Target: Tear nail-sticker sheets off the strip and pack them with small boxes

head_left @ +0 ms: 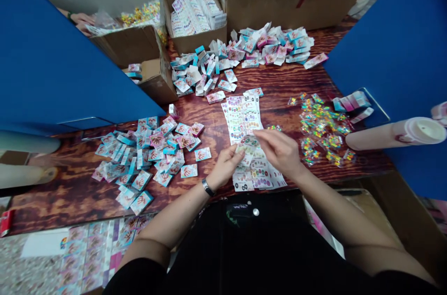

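Note:
My left hand (225,167) and my right hand (279,150) meet over a fanned stack of printed sheets (242,120) showing rows of small nail-like designs. My left hand grips the near edge of a sheet, and my right fingers pinch the sheets just beside it. More sheets (260,176) lie under my wrists. To the left spreads a loose pile of small white-and-teal boxes (146,155) printed with a hand. A heap of small clear bags (323,132) holding colourful pieces lies right of my right hand.
All this lies on a reddish wood-grain table (70,197). A larger box pile (240,55) and cardboard cartons (195,20) stand beyond, between blue panels (52,53). A pink bottle (394,134) lies at right. Another person's hand (80,20) shows at the far left.

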`<action>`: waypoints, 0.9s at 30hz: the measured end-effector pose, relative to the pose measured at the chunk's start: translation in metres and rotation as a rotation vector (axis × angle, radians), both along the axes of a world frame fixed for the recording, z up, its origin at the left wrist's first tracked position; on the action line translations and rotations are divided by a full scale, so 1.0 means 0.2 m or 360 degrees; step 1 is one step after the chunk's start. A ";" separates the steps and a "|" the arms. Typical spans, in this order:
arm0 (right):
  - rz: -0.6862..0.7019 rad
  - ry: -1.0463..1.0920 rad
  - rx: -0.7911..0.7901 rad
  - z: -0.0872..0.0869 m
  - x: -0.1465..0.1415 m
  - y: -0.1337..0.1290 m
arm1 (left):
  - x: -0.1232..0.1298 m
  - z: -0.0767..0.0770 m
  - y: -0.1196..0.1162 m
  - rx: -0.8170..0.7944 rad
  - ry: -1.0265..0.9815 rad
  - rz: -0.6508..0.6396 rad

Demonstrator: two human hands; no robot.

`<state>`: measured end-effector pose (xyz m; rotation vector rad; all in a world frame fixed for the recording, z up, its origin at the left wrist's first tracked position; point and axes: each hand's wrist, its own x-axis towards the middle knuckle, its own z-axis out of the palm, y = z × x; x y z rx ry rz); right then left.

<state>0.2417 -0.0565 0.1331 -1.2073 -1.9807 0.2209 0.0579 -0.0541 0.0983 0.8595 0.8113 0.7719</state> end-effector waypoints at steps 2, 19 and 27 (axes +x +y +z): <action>0.0199 -0.0193 0.0144 -0.01 -0.02 -0.04 | 0.00 0.01 0.02 -0.0160 -0.0139 0.0098; -0.0034 0.0103 -0.0380 -0.11 -0.08 -0.07 | -0.05 0.01 0.04 0.0626 0.0432 -0.0220; 0.0152 -0.0075 -0.0544 -0.14 0.03 -0.07 | -0.02 -0.07 0.00 0.0509 0.0438 -0.0156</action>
